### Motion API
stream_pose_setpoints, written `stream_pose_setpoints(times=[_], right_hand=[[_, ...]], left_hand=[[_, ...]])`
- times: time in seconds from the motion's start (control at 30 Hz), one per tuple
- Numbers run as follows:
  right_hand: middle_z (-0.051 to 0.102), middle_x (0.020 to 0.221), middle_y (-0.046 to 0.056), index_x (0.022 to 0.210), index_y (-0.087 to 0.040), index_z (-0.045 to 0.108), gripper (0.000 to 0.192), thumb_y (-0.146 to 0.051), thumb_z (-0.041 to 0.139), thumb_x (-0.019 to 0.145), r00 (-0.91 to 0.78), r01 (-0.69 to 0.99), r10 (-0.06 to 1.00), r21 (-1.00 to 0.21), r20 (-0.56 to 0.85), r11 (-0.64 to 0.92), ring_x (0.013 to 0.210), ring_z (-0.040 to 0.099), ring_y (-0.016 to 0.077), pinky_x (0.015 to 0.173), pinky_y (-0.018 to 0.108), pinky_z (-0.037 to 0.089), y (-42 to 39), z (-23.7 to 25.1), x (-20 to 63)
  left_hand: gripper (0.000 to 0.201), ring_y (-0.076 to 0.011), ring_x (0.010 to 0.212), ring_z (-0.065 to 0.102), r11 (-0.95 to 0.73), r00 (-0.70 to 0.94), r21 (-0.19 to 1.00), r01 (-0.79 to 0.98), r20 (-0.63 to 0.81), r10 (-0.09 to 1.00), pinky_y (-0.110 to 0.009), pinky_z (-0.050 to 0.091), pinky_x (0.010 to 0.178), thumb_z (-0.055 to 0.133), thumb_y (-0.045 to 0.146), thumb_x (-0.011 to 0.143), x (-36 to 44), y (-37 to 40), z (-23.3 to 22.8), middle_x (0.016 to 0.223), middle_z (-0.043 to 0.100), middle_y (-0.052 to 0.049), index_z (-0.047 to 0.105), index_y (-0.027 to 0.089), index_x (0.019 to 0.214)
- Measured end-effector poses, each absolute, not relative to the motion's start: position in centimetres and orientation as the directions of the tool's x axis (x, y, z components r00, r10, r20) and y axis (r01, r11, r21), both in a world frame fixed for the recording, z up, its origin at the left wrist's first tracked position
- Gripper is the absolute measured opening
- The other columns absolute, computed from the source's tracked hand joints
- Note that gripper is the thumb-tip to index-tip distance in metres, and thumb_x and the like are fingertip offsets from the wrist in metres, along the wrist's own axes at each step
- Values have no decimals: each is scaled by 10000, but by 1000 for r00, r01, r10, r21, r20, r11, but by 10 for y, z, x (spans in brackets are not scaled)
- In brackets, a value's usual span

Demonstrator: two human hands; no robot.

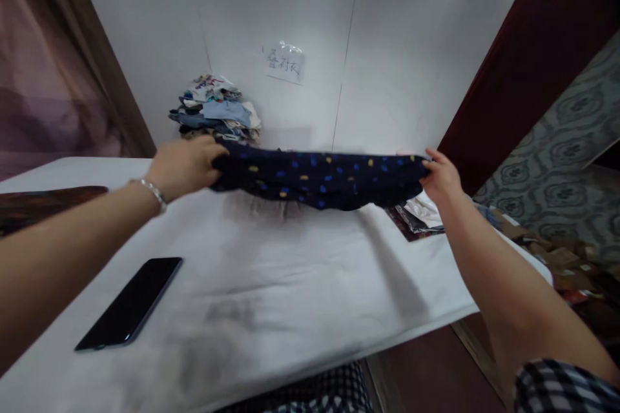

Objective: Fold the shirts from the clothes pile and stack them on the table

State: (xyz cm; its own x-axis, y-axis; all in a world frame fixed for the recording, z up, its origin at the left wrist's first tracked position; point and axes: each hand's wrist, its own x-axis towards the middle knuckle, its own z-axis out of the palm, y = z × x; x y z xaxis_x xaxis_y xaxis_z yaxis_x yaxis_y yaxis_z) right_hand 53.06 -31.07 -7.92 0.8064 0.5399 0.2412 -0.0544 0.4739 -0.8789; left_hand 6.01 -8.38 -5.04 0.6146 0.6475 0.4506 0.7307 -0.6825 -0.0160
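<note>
A dark navy garment (320, 177) with blue and yellow dots hangs stretched between my two hands, a little above the white-covered table (290, 284). My left hand (186, 164), with a silver bracelet at the wrist, grips its left end. My right hand (440, 177) pinches its right end. The cloth sags slightly in the middle and casts a shadow on the table.
A black phone (130, 303) lies flat at the front left of the table. A pile of folded clothes (216, 110) stands against the white wall at the back. Plastic-wrapped items (419, 216) lie at the table's right edge. A paper note (285, 63) is stuck on the wall.
</note>
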Motion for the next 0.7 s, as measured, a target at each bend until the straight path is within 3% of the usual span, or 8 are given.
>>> stream_pose_setpoints(times=[0.17,0.3,0.43,0.57,0.7], right_hand=[[693,717,7,903,-182,681,340,-13,615,615,793,-271,598,-946,-114,180,558,622,125,455,194,490,-360,-172,518],[722,746,16,881,-188,695,335,-17,640,598,777,-368,572,-927,-262,76,565,642,130,464,201,498,-398,-225,518],[742,846,-14,1027,-272,671,438,-109,724,624,784,-386,570,-912,-246,137,610,667,144,473,219,504,-422,-256,505],[739,975,-28,1198,-363,597,689,-146,811,580,731,-372,638,-926,-244,72,724,694,171,564,276,564,-429,-267,479],[720,828,-25,1059,-276,691,568,-135,819,523,747,-281,649,-952,-140,118,596,624,133,489,234,522,-432,-261,472]], left_hand=[[422,-250,938,639,-770,771,-57,636,100,630,-360,475,799,482,154,739,51,-138,-155,1102,654,-80,665,200,1117],[497,-244,1017,643,-810,804,69,583,93,587,-373,485,916,466,158,749,45,-177,-207,1148,684,-75,635,244,1209],[510,-267,1116,623,-812,795,124,570,164,584,-420,467,994,420,205,790,38,-191,-225,1222,673,-106,609,224,1263],[465,-270,1166,602,-838,812,157,522,209,545,-420,451,1034,429,222,776,33,-197,-225,1261,660,-97,661,233,1179],[344,-251,1088,639,-830,790,268,489,267,552,-388,485,993,429,344,837,28,-205,-216,1140,717,-44,687,291,1059]])
